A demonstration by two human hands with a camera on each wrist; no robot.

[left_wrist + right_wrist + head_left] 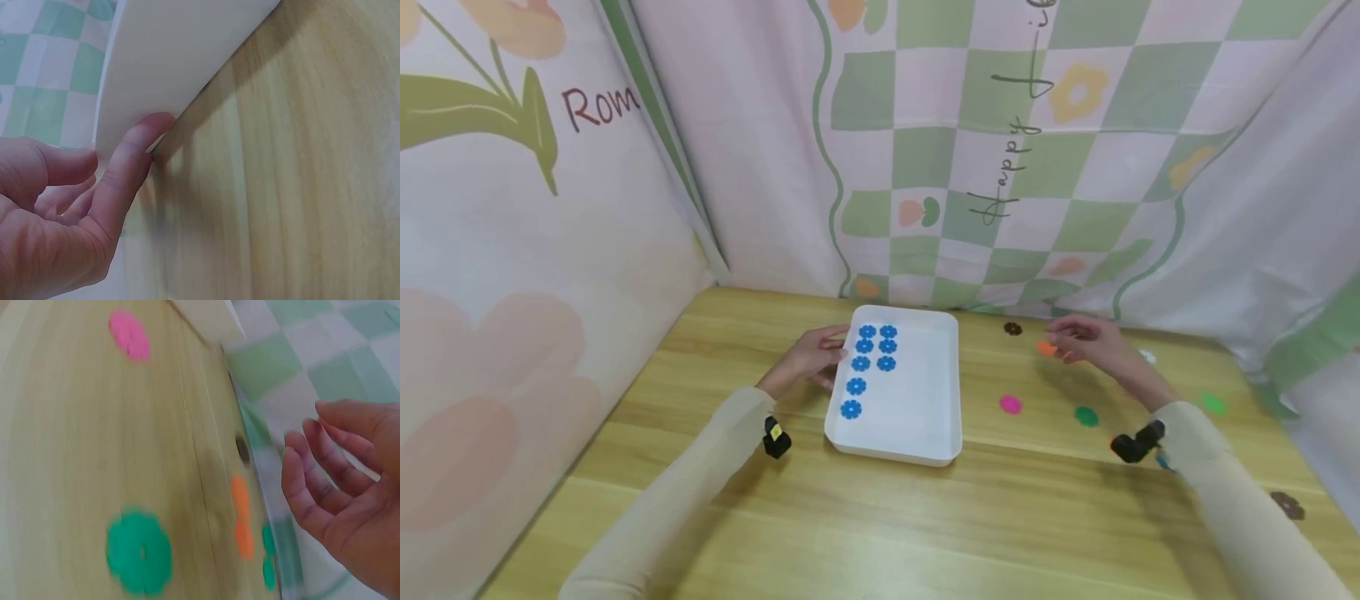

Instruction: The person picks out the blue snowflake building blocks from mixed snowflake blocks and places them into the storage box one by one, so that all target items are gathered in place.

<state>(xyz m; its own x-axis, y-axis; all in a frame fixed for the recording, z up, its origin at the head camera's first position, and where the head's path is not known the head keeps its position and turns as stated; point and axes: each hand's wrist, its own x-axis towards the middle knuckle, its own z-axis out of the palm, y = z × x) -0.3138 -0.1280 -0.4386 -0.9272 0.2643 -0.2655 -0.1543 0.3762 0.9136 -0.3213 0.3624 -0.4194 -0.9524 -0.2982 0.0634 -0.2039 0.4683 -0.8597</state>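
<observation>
In the head view a white tray (917, 400) lies on the wooden table, holding blue flower-shaped discs (861, 363) in two columns on its left side. My left hand (811, 354) holds the tray's left side; in the left wrist view one digit lies against the outer wall (175, 56), another meets its edge. Over to the right, my right hand (1086, 340) hovers above an orange flower-shaped disc (1046, 347). Its fingers are loosely bent, and nothing shows between them in the right wrist view, where the hand (350, 469) is apart from the discs.
Loose discs lie right of the tray: pink (1011, 404), green (1086, 415), dark brown (1012, 328), light green (1212, 403) and white (1147, 356). Another brown disc (1288, 505) sits near the right edge. A patterned curtain (925, 167) hangs behind the table.
</observation>
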